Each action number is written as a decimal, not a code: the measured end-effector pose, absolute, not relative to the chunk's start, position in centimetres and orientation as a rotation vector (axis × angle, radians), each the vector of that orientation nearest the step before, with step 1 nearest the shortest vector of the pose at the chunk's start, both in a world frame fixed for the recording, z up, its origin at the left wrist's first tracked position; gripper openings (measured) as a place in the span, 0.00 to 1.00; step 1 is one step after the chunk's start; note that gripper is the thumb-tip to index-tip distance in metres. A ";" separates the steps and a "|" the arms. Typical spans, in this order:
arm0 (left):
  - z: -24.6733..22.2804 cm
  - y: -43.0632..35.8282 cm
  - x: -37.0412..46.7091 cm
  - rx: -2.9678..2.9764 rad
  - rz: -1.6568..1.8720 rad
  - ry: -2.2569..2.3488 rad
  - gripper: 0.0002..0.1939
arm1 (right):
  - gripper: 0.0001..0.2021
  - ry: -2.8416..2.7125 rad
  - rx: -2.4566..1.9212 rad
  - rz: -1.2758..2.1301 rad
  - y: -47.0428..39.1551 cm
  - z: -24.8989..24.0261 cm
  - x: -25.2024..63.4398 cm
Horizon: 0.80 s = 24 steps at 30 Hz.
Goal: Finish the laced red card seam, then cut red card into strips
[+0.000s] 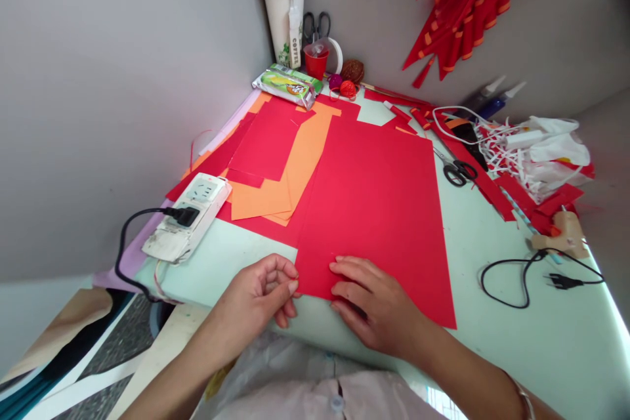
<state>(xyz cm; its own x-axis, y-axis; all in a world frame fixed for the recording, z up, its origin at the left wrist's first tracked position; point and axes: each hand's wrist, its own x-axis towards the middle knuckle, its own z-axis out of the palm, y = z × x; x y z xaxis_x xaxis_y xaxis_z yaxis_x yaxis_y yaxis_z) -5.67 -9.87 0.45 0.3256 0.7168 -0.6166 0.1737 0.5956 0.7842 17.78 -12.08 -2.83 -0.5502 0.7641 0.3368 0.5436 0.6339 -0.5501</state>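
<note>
A large red paper sheet lies flat on the table, its near edge towards me. My left hand is closed at the sheet's near left corner, thumb and fingertips pinched together there. My right hand rests on the near part of the same sheet with its fingers apart. Under and beside the big sheet lie orange paper pieces and a smaller red piece.
Left stands a white power strip with a black plug. Behind are a coffee cup, a green snack pack and yarn balls. Right are scissors, white shreds and a glue gun with its cord.
</note>
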 end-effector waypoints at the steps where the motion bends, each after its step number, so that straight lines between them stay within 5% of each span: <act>1: 0.5 -9.9 -5.7 0.906 0.425 1.218 0.08 | 0.06 -2.299 -1.020 0.524 -12.1 -2.8 17.8; 24: 0.5 -9.9 -5.8 0.907 0.418 1.222 0.08 | 0.14 -2.362 -0.976 0.499 -12.0 -3.4 17.9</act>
